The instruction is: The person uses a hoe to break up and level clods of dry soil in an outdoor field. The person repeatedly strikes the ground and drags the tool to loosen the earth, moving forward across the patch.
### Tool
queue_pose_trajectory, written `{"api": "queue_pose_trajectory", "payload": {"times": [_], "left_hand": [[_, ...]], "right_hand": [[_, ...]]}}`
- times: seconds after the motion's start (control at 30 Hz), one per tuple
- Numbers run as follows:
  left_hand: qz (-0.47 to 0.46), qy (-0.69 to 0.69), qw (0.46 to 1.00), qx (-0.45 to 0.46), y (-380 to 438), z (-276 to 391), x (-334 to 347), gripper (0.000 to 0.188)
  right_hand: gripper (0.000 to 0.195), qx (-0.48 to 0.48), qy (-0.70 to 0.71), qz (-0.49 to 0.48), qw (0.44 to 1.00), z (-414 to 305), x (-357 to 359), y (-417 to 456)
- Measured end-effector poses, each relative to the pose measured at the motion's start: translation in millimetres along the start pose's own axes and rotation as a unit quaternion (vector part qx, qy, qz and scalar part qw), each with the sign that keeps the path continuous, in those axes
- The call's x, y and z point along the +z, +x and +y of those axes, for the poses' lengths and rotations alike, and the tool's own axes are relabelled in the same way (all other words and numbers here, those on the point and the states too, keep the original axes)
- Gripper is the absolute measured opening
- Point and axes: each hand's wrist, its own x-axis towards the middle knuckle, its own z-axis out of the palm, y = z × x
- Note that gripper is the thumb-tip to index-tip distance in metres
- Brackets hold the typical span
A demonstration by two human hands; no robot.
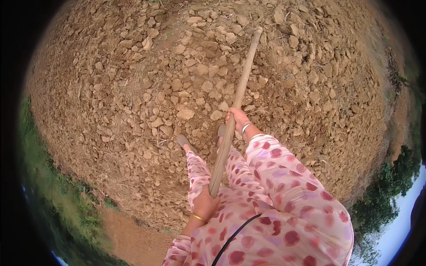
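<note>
A long wooden tool handle (245,74) slants from my waist up to the clods ahead. Around its middle my right hand (238,119) is wrapped, with a silver bangle on the wrist. My left hand (205,203) grips the near butt end, close to my lap, and wears a gold-coloured bangle. At the handle's far end (258,30) no blade can be made out; whatever head it has is hidden or blends with the soil. Broken brown clods (199,69) lie under and around the handle.
My feet in grey-brown shoes, the left shoe (182,140) among them, stand on the cloddy soil (109,126). Dry straw (163,141) is scattered about. Green plants (66,199) border the field at left, and a leafy tree (379,196) at right. A black cable (233,237) crosses my patterned clothing.
</note>
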Motion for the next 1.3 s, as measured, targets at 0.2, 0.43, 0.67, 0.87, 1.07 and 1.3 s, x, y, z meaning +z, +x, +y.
{"api": "queue_pose_trajectory", "payload": {"times": [0.2, 0.43, 0.67, 0.87, 1.07, 1.3], "left_hand": [[0.048, 0.066, 0.996, -0.027, -56.0, -107.1, 5.6, 0.039], [0.128, 0.131, 0.98, 0.074, 30.9, -116.7, 21.7, 0.04], [0.065, 0.054, 0.987, 0.14, 93.9, 33.9, 15.4, 0.043], [-0.001, 0.051, 0.991, 0.125, 73.4, 85.4, 25.5, 0.046], [-0.018, 0.08, 0.996, 0.044, -2.8, 0.7, 3.1, 0.042], [0.03, 0.212, 0.976, 0.037, -21.0, -94.1, -11.0, 0.045]], "right_hand": [[0.017, 0.071, 0.101, -0.022, 0.992, 88.1, 12.3, -68.4], [0.012, -0.008, 0.179, -0.03, 0.983, 7.9, -3.2, -89.4], [0.015, -0.27, 0.031, 0.062, 0.96, -119.5, -34.8, -96.4], [0.01, -0.176, 0.027, 0.069, 0.982, -118.1, -86.0, -51.6], [0.016, 0.011, 0.125, 0.06, 0.99, 37.9, -55.1, -58.5], [0.016, 0.053, 0.222, 0.014, 0.973, 105.2, -46.5, -102.1]]}}
